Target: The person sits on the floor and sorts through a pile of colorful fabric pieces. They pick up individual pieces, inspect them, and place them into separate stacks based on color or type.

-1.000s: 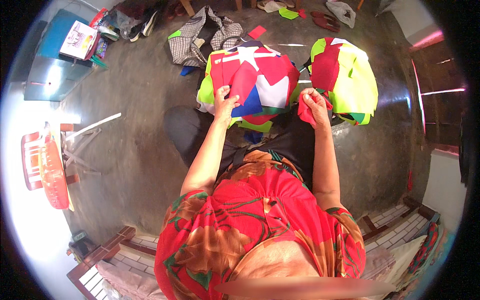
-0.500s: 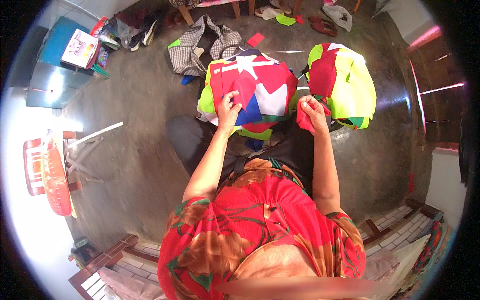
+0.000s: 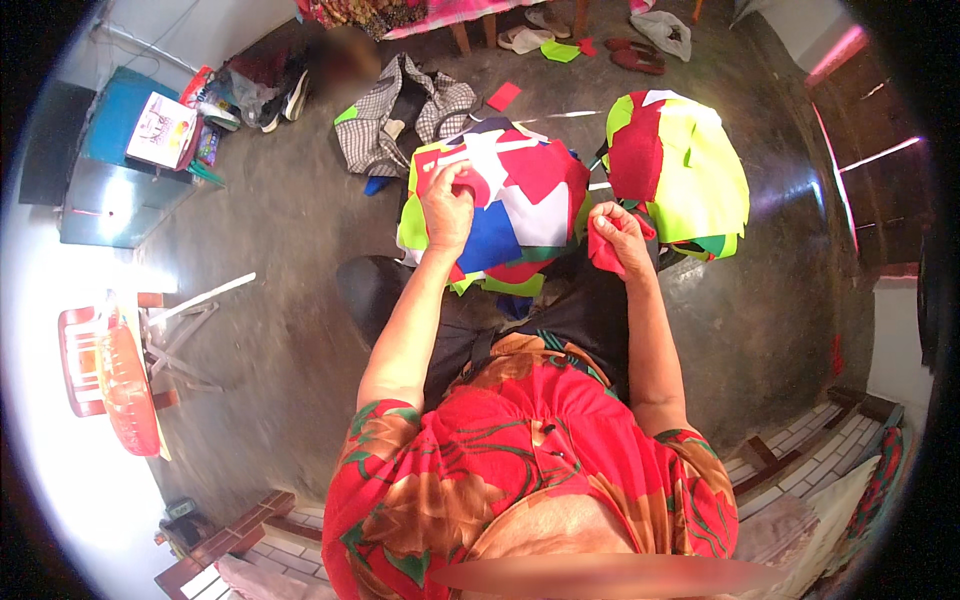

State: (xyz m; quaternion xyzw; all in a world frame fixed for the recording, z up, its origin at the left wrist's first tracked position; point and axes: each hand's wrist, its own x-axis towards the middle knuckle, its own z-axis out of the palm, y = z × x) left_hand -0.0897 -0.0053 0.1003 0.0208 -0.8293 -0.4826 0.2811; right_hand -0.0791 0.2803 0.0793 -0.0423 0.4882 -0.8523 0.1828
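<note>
A heap of cloth pieces [image 3: 545, 215] in red, white, blue and neon yellow-green lies in front of my lap. Over its left side, my left hand [image 3: 447, 208] is closed with bent fingers at a red cloth piece [image 3: 479, 188], which it appears to pinch; the fingertips are partly hidden. To the right, my right hand [image 3: 622, 235] grips a bunched red cloth [image 3: 603, 254] above my thigh. Just beyond that hand stands a second heap of cloth [image 3: 700, 165], mostly neon yellow with a dark red piece on its left.
A checked cloth [image 3: 375, 125] lies on the floor beyond the first heap, with a small red scrap [image 3: 503, 96] nearby. Dark red shoes [image 3: 637, 57] and a plastic bag [image 3: 662, 35] sit farther back. At the left are a blue cabinet [image 3: 120, 180] and a red chair [image 3: 85, 360].
My left hand has moved up and slightly left over the heap, uncovering more of the blue piece. My right hand keeps its grip on the red cloth with little movement.
</note>
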